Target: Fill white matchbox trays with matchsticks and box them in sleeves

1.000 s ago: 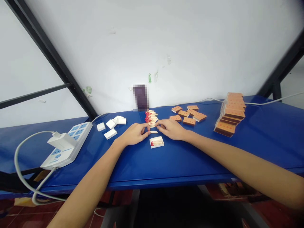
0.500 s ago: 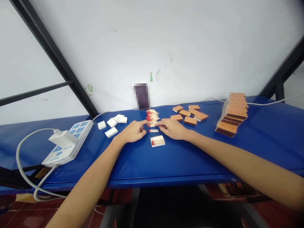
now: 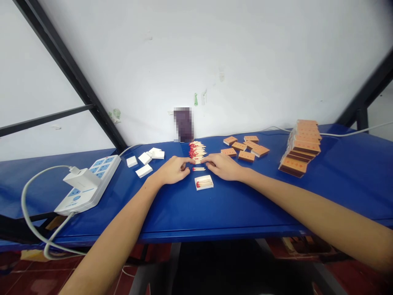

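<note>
Nearest me on the blue bench [image 3: 215, 213] lies an open white tray [image 3: 204, 182] with a few red-tipped matches in it. It sits just in front of the gap between my two hands and touches neither.

My left hand [image 3: 172, 171] rests palm down with its fingers loosely curled and the forefinger stretched out. My right hand [image 3: 223, 166] lies flat, fingers reaching left. Between the fingertips is a small bunch of matches [image 3: 199, 169], and just behind it the big match pile [image 3: 196, 150]. I cannot tell whether either hand pinches anything.

Since half a second ago almost nothing has shifted. A second ago my left fingers were down at the small bunch, and now the forefinger is at the pile's near edge.

To the left are the empty white trays [image 3: 144, 164] and a power strip [image 3: 89, 184]. To the right are loose orange sleeves [image 3: 245, 148] and a tall stack of boxes [image 3: 302, 147], whose print is too small to read.
</note>
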The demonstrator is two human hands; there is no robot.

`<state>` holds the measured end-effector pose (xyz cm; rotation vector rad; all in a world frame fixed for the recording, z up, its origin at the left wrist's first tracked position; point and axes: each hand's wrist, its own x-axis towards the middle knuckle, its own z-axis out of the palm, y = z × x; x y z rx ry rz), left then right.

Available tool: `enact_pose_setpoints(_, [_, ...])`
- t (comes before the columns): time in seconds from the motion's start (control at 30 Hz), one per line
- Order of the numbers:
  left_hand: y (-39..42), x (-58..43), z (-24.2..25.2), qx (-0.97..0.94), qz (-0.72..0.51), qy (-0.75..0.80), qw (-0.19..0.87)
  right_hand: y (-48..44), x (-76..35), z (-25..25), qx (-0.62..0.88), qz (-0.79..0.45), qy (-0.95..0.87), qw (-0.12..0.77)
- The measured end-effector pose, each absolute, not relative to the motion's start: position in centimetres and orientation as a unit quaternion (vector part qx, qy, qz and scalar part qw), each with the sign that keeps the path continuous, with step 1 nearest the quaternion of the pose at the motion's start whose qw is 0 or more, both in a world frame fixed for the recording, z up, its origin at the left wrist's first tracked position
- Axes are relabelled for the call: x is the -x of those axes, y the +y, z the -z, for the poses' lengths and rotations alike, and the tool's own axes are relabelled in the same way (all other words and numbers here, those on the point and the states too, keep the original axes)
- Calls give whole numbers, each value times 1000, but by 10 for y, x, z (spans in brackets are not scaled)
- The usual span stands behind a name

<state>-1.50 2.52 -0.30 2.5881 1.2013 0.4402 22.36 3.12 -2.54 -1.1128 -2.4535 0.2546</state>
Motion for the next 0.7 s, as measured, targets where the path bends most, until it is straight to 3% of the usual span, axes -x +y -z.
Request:
enact_pose_setpoints(0.43, [27, 14, 6, -882, -156, 419, 149, 29, -223, 25, 355, -110, -896, 243])
enact_pose_setpoints(0.7, [28, 15, 4, -873, -168, 447, 98, 28, -222, 23, 426, -71, -870, 238])
